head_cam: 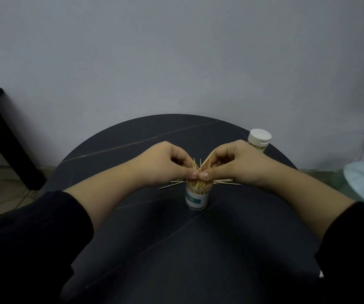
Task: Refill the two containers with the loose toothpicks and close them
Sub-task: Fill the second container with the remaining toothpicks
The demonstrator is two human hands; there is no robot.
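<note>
Both hands' fingers, left hand (165,165) and right hand (231,165), pinch a toothpick bundle (199,166) over the open, toothpick-filled container (197,197); the capped container (259,140) stands far right on the desk (176,249).

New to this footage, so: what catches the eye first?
Both hands meet at the centre of the dark round table, the left hand and the right hand pinching toothpicks over an open container. Behind it lie loose toothpicks; a capped container stands far right.

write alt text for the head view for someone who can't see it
The left hand and right hand pinch toothpicks above an open container on a dark round table; loose toothpicks lie behind it, and a capped container stands far right.
</note>
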